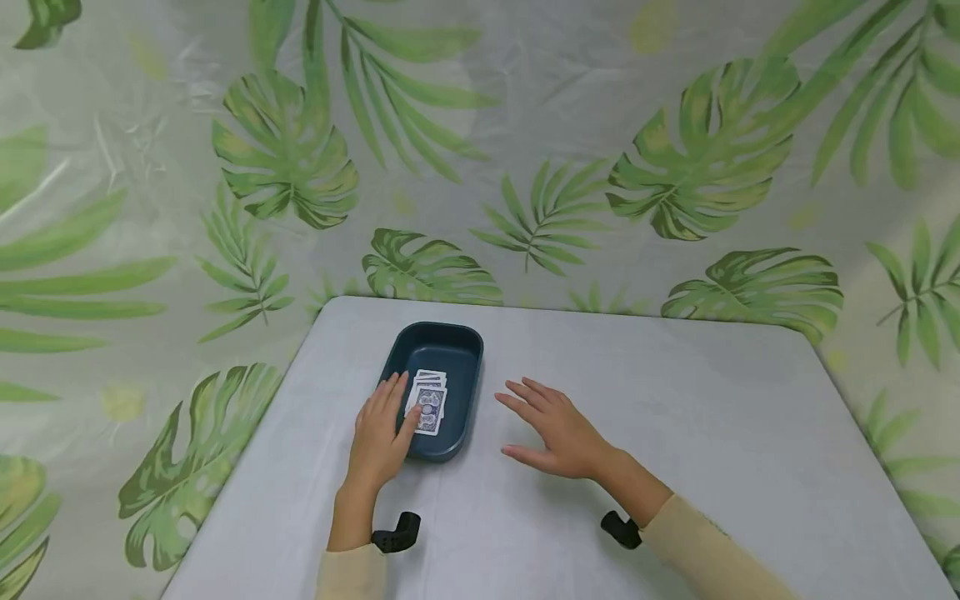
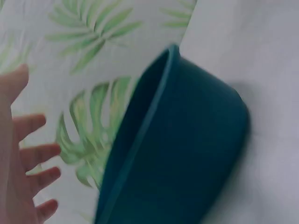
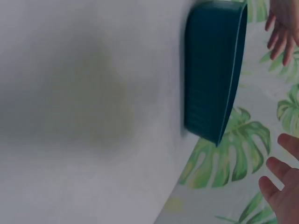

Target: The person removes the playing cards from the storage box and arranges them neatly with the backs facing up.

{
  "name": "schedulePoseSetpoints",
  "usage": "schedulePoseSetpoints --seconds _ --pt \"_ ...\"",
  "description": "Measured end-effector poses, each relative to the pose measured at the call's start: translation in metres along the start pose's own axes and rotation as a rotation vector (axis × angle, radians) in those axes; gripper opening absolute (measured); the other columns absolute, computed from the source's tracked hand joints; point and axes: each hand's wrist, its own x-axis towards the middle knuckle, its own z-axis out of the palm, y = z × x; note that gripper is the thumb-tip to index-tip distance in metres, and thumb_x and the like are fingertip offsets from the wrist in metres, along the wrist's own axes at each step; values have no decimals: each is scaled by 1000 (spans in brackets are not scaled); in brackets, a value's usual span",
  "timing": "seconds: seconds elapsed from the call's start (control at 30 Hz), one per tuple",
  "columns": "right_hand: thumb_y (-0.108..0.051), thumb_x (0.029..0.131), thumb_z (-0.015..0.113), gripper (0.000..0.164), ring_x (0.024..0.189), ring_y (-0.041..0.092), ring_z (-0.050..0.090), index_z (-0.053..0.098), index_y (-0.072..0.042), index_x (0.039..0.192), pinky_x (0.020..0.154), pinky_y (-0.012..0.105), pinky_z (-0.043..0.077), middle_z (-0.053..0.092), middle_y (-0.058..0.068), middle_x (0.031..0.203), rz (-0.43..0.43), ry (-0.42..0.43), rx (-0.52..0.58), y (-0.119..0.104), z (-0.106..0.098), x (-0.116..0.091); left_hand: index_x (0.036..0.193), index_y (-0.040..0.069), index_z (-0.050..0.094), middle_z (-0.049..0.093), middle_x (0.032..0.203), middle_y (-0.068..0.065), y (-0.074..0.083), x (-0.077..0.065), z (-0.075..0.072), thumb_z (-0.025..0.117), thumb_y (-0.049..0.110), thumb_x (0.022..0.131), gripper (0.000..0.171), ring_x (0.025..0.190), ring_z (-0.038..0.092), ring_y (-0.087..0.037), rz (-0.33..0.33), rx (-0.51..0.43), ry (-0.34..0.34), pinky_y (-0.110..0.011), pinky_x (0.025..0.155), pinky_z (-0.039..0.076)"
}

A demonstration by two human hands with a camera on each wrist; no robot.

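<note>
A dark teal rectangular tray with rounded corners sits on the table, left of centre. Inside it lie several overlapping playing cards, the top one showing a blue patterned back. My left hand hovers over the tray's left front side, fingers extended and apart; in the left wrist view the left hand stands apart from the tray wall. To the right of the tray, my right hand is held above the table with spread fingers and nothing in it. The right wrist view shows the tray's side beyond the right fingers.
A white cloth covers the table, whose far edge meets a leaf-patterned curtain. Black wrist mounts sit at both wrists, near the tan sleeves.
</note>
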Motion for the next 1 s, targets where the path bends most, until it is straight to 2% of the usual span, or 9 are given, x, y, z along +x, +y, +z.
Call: schedulePoseSetpoints --seconds 0.13,0.27,0.43,0.53,0.73,1.0 --pt "-53 86 52 65 129 30 33 40 -18 139 98 51 29 38 7 142 7 -14 17 -4 9 11 142 7 32 35 142 -18 -11 -6 6 41 36 97 54 130 28 -34 -117 -55 73 -57 101 18" --pt "-53 86 53 64 127 28 36 42 -17 138 97 51 31 40 9 139 -7 -29 9 -8 21 22 139 2 35 37 139 -20 -21 -11 13 41 34 98 53 129 30 -36 -167 -71 124 -57 100 20" --pt "-55 86 50 64 127 26 36 41 -19 138 98 49 32 40 10 139 -23 -67 -7 -16 35 34 138 0 36 37 139 -21 -29 -17 16 40 32 98 51 129 31 -35 -235 -116 139 -54 101 22" --pt "-55 86 51 65 128 26 35 41 -18 138 98 48 31 40 11 139 -27 -82 0 -19 42 41 139 0 34 35 140 -21 -34 -19 19 39 34 99 52 129 30 -35 -305 -180 154 -53 102 22" --pt "-53 87 52 64 128 29 33 42 -16 138 99 49 29 39 13 139 -15 -89 -12 -22 54 58 141 0 27 29 142 -23 -40 -20 34 38 36 99 56 132 24 -37 -453 -379 209 -51 104 19" --pt "-52 89 49 61 127 29 35 42 -17 138 99 49 31 41 16 137 7 -156 -21 -24 71 74 138 -2 30 32 140 -26 -45 -24 48 38 30 99 51 130 27 -39 -547 -525 311 -51 103 20"
